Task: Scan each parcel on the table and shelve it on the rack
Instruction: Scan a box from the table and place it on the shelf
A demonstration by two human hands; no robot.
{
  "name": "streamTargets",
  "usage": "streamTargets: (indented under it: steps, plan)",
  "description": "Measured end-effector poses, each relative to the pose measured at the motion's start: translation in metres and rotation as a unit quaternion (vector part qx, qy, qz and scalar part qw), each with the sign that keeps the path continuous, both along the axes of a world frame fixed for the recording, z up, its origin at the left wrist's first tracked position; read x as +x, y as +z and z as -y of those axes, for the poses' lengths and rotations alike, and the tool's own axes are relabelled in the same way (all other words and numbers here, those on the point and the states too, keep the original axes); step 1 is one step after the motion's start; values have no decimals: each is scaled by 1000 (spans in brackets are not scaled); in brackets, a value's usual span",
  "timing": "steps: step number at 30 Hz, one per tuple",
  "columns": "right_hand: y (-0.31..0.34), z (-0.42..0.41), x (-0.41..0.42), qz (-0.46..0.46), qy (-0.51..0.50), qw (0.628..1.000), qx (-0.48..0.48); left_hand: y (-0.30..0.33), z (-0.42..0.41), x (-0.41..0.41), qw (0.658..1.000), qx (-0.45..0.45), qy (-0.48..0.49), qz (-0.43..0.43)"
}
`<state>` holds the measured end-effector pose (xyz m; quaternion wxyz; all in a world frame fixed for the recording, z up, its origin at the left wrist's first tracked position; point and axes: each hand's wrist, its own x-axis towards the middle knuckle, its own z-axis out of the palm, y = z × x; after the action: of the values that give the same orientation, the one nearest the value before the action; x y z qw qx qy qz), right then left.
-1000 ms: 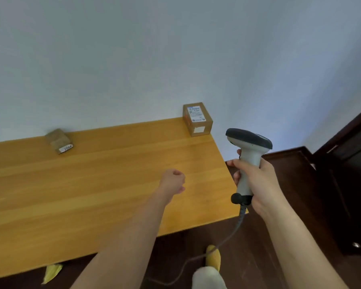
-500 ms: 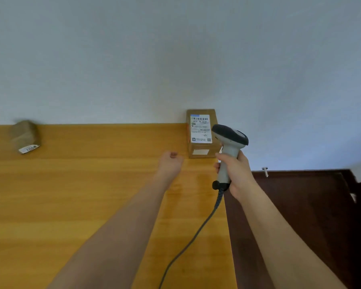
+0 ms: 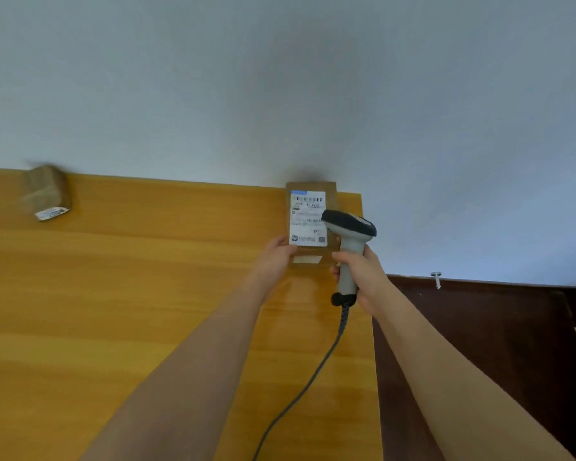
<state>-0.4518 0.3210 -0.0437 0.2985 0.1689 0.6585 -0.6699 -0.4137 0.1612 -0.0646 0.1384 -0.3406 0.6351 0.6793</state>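
Left hand point(image 3: 275, 257) grips near-left corner of parcel point(image 3: 310, 224) at table's point(image 3: 113, 311) far right corner, against wall. Right hand point(image 3: 359, 277) wraps fingers round scanner point(image 3: 348, 247) handle, head just above parcel label. Second parcel point(image 3: 45, 193) far left, blurred.

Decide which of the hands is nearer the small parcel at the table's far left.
Left. The left hand touches the labelled parcel, closer to the small parcel; the right hand, gripping the scanner, is farther right.
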Motion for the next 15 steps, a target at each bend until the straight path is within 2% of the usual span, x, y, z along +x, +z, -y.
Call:
streamTargets:
  steps: [7,11,15]
  plan:
    - [-9,88,101,65,107,992,-3,-11,70,143,979,-120,144,82]
    - [-6,148,158,77,191,979,5,-11,118,215,959,-128,222,120]
    - [7,192,198,51,274,960,16,-13,160,270,940,-107,285,155]
